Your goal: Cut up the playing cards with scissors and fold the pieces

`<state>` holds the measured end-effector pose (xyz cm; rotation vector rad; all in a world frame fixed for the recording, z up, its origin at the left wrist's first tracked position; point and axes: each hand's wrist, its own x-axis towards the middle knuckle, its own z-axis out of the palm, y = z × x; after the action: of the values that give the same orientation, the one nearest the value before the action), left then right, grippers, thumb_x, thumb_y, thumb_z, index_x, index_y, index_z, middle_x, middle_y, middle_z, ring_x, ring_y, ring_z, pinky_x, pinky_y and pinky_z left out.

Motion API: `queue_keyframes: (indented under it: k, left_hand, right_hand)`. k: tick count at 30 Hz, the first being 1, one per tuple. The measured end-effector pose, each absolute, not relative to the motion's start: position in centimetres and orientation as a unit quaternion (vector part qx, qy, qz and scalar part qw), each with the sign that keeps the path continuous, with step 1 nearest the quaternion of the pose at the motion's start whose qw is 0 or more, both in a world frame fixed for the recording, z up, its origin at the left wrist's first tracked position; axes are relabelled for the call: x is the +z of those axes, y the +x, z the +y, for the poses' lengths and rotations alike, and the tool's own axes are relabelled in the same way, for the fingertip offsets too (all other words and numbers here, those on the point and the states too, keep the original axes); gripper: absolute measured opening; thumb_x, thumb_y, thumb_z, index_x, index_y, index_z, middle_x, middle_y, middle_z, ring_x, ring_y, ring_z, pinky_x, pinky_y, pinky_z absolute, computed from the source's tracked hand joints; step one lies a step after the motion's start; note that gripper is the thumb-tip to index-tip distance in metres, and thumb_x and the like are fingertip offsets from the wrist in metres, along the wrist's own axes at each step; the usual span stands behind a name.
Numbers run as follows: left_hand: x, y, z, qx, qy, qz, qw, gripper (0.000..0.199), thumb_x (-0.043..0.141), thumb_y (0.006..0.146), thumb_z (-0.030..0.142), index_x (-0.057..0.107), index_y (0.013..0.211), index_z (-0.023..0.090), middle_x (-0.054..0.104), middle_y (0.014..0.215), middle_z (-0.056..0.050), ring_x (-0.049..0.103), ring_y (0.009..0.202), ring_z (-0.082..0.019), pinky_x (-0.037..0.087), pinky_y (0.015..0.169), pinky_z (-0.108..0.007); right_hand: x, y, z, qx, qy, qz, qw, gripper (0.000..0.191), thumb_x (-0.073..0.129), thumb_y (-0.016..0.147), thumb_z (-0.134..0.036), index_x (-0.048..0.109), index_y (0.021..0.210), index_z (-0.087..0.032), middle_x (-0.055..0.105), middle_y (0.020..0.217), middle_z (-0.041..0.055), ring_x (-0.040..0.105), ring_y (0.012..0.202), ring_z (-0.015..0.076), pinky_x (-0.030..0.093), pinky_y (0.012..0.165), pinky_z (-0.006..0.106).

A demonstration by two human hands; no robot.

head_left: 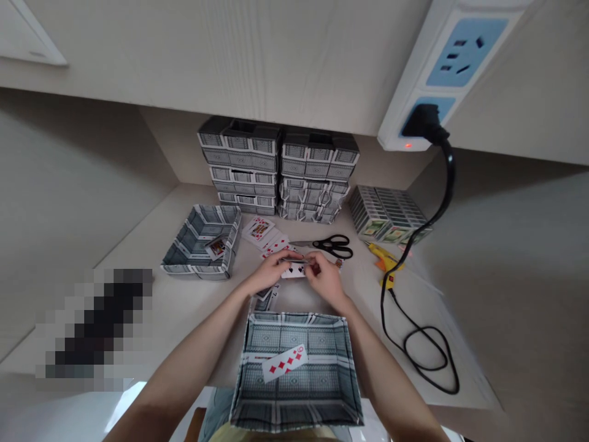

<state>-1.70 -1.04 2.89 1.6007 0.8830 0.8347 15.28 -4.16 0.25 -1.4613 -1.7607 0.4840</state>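
Note:
Both hands grip a playing card (294, 270) between them, its black-pipped face partly showing. My left hand (272, 270) pinches one end, and my right hand (326, 276) has its fingers closed on the other. Close by on the desk, loose playing cards (259, 229) spread out behind the left hand. Beneath the left wrist are more cards (264, 299). Black-handled scissors (338, 246) lie just beyond the right hand. Nearest my body, between the forearms, is a box made of folded cards (345, 368), holding a cut diamond card (285, 363).
A second card box (177, 252) stands left with a card inside. Stacked card boxes (243, 162) line the back beside packs of cards (391, 212). At right, a yellow glue gun (385, 261) lies by a black cable (448, 368) from the power strip (442, 67). A shelf overhangs.

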Motion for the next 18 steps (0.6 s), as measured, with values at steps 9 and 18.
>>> queue_keyframes:
  k: [9,18]
  left_hand:
    - [1.7,-3.1,1.1,0.51,0.453,0.52,0.514,0.031,0.05,0.069,0.028,0.059,0.096,0.015,0.065,0.087,-0.003,0.059,0.07,-0.015,0.046,0.057,-0.025]
    - [0.2,-0.9,-0.2,0.565,0.561,0.492,0.352,0.024,0.047,0.074,0.021,0.06,0.093,0.016,0.063,0.097,-0.005,0.056,0.094,-0.017,0.041,0.083,-0.029]
  right_hand:
    - [1.8,14.4,-4.7,0.715,-0.323,-0.563,0.262,0.04,0.055,0.077,-0.043,0.044,0.109,-0.022,0.064,0.08,0.0019,0.053,0.047,0.0086,0.042,0.045,0.021]
    - [0.9,14.0,-4.4,0.846,-0.248,-0.441,0.167,0.041,0.052,0.082,-0.04,0.052,0.115,-0.016,0.064,0.079,0.0043,0.061,0.062,0.011,0.047,0.061,0.025]
